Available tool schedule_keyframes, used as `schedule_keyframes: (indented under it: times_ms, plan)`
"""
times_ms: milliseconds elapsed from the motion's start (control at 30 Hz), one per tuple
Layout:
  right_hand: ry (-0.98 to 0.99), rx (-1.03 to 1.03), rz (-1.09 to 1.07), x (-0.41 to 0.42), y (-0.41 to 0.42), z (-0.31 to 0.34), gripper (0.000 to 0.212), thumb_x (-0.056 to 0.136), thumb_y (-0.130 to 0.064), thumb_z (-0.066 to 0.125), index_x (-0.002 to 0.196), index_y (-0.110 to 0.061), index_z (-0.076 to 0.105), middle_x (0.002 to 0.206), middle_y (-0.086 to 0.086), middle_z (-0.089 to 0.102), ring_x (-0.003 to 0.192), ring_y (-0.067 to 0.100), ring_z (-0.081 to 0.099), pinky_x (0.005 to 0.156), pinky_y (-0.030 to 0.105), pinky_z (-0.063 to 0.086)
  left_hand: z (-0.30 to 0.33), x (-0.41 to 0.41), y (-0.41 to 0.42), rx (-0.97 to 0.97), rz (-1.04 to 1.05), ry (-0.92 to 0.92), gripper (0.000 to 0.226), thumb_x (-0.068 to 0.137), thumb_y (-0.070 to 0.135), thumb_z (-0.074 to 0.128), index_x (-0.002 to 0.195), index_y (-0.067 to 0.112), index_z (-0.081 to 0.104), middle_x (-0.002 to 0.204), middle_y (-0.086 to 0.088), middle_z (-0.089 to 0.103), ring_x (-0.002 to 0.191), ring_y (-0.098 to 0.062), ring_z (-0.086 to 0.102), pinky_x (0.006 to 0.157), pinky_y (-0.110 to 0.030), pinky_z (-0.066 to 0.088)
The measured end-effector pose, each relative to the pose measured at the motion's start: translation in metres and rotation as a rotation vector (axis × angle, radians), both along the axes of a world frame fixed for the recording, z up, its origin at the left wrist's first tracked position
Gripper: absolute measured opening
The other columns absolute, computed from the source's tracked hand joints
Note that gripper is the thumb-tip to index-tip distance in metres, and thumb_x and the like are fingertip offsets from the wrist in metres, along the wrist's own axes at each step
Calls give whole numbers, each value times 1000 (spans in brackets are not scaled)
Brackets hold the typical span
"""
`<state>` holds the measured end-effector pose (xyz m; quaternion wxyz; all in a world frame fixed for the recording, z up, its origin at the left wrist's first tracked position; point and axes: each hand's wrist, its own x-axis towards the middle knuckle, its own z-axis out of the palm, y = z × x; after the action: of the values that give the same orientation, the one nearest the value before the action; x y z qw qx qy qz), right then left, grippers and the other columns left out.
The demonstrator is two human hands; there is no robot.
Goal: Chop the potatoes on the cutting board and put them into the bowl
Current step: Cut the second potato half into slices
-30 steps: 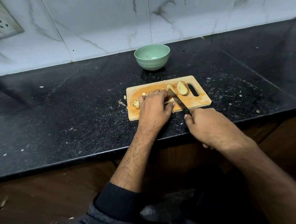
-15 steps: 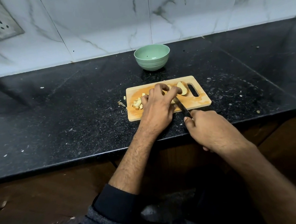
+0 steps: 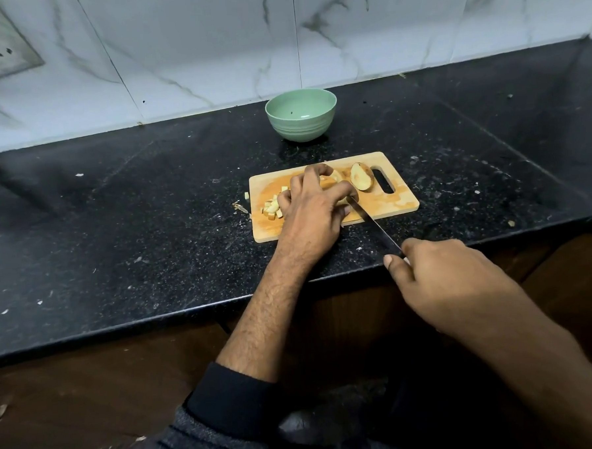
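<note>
Dim, cool light; soft glare on wall tiles (image 3: 209, 40), wide-angle bending at edges.

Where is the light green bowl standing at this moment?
In the head view the light green ribbed bowl stands on the black stone counter, just behind the wooden cutting board and close to the white marble wall.

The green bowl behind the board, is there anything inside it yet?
The bowl holds no potato pieces; only a tiny dark speck shows inside. Its near inner wall is hidden by the rim. The chopped pieces lie on the board.

A dark knitted sleeve (image 3: 209, 431) with a black cuff (image 3: 233, 399).
</note>
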<state>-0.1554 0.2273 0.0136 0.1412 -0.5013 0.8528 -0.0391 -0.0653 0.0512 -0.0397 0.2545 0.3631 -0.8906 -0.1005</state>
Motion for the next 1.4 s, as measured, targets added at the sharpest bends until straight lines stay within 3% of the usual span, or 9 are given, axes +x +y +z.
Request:
schedule_keyframes:
  times_ms: [333, 467, 633, 1167, 1400]
  plan:
    - [-18, -96, -53, -2, -15, 1, 33, 104, -53, 33, 89, -28, 49, 80, -1, 62, 72, 24, 67, 78, 42, 59, -3, 5, 2, 3, 38, 103, 55, 90, 36, 69, 140, 35, 46, 137, 2, 40, 125, -16, 35, 102, -44, 28]
    - [-32, -111, -38, 1, -21, -4, 34, 104, -53, 34, 88, -28, 50, 78, 0, 63, 71, 24, 67, 77, 42, 60, -6, 12, 1, 32, 98, 151, 41, 89, 45, 68, 127, 32, 59, 123, 12, 53, 117, -12, 40, 95, -37, 24]
    - [-33, -102, -26, 3, -25, -8, 32, 104, -53, 34, 91, -29, 50, 79, -1, 64, 73, 23, 68, 77, 42, 60, -6, 11, 6, -79, 136, 40, 33, 93, 47, 60, 121, 30, 68, 111, 10, 65, 114, -17, 47, 94, -41, 24]
    - [-27, -49, -6, 8, -32, -7, 30, 106, -48, 33, 99, -24, 51, 80, 1, 63, 73, 24, 66, 78, 41, 60, -3, 7, 3, -54, 156, 71, 17, 93, 39, 66, 102, 29, 76, 98, 12, 69, 104, -14, 52, 88, -37, 23]
    - [-8, -32, 22, 11, -44, -1, 33, 107, -45, 30, 103, -23, 54, 72, 0, 56, 62, 20, 56, 74, 38, 58, -2, 7, -2, 10, 140, 79, 10, 90, 36, 70, 96, 29, 75, 96, 13, 67, 104, -11, 51, 86, -33, 20]
